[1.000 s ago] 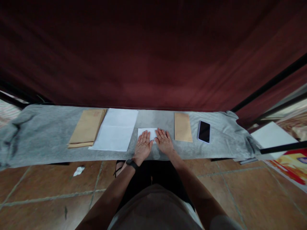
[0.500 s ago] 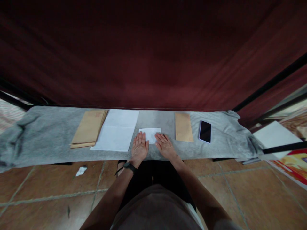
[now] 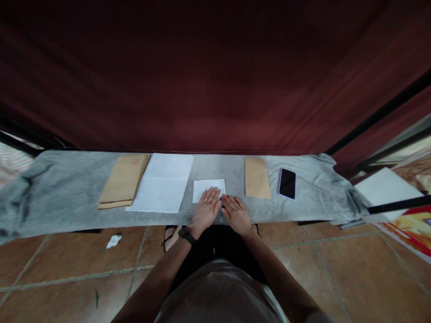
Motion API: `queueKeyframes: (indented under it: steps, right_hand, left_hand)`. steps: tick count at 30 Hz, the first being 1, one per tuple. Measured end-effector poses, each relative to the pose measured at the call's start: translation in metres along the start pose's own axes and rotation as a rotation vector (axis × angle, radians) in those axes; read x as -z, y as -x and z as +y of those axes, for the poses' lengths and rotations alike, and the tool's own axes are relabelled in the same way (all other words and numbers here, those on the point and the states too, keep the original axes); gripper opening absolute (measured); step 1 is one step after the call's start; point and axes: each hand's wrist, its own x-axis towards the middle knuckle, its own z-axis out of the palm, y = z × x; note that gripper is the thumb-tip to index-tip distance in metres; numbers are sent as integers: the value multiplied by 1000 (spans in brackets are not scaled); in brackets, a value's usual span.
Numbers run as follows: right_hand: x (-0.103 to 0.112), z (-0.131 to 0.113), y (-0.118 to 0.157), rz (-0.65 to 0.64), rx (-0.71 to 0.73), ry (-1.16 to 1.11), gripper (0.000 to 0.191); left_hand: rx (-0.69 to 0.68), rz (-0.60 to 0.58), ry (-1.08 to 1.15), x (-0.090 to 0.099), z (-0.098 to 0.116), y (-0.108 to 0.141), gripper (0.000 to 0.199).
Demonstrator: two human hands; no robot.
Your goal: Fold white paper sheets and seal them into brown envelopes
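Dim, uneven light; red curtain [image 3: 208, 89] darkest toward top; faint sheen on floor tiles [image 3: 111, 287] below it; wide-angle stretching at edges; slight softness overall

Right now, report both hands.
Left hand: open, fingers flat over the folded white paper.
Right hand: open, palm down beside the paper's corner, gripping nothing visible.

So there's a big dark red curtain [image 3: 208, 85] filling everything beyond the fingers [image 3: 209, 194], pretty dim up top. Under them it's a long, narrow counter [image 3: 77, 197] draped in rumpled grey cloth. Black bars [image 3: 380, 114] slant past well off to their right, plus some red and yellow printed thing [image 3: 412, 229]. Nearer than the fingers, the floor [image 3: 60, 264] is brownish-orange tile, pale grout lines, soft shine lower left
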Motion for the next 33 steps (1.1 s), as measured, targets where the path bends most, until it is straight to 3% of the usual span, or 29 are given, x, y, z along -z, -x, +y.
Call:
queueKeyframes:
  steps: [3,23,33]
  right_hand:
    - [-1,0,0,14,13,7,39]
    - [-5,0,1,15,-14,3,45]
    - [-5,0,0,15,-12,14,44]
  left_hand:
    - [-98,-79,55,-3,7,-8,55]
    - [30,-51,22,-11,1,-61,58]
    - [166,46,-17,-15,-18,-44,64]
